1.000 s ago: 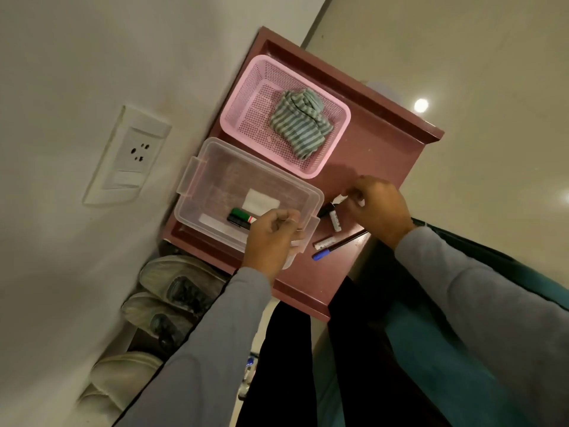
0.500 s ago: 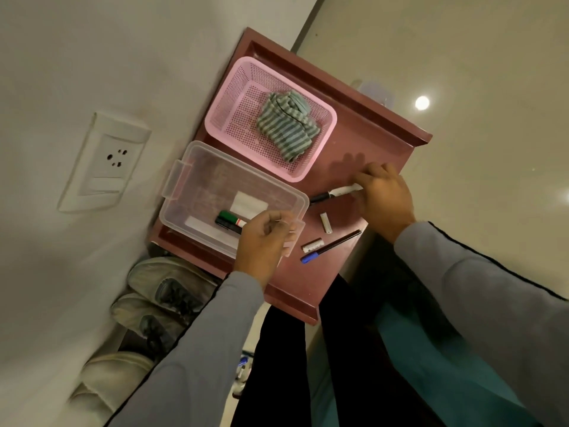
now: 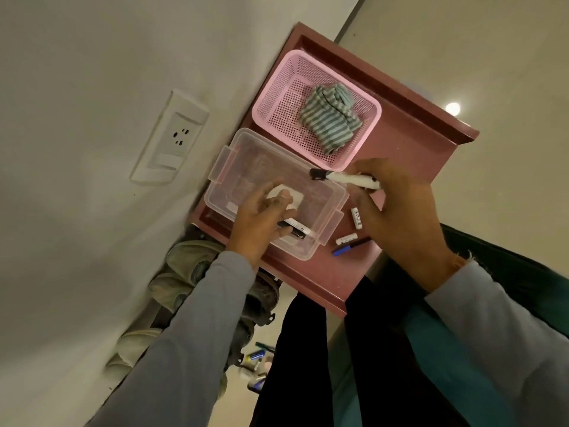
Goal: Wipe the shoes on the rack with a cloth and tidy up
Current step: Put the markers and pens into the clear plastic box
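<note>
Right hand (image 3: 400,217) grips a white marker (image 3: 348,179) with a black cap, held over the 3 o'clock edge of the clear plastic box (image 3: 240,167). Left hand (image 3: 261,217) is inside the box, fingers loosely spread, touching a black-and-white marker (image 3: 295,228) lying there; not clear whether it's pinched. White card (image 3: 295,197) also in the box. Striped cloth (image 3: 331,118) sits bunched in the pink basket (image 3: 277,97), at 1 o'clock from the box. Both containers are on the maroon shoe rack top (image 3: 415,134). Two small white tubes (image 3: 356,217) and a blue pen (image 3: 345,249) lie on the rack top at 4 o'clock from the box. Shoes (image 3: 184,260) are on the shelf under the rack, at 7 o'clock. Wall socket (image 3: 172,140) at 9 o'clock.
</note>
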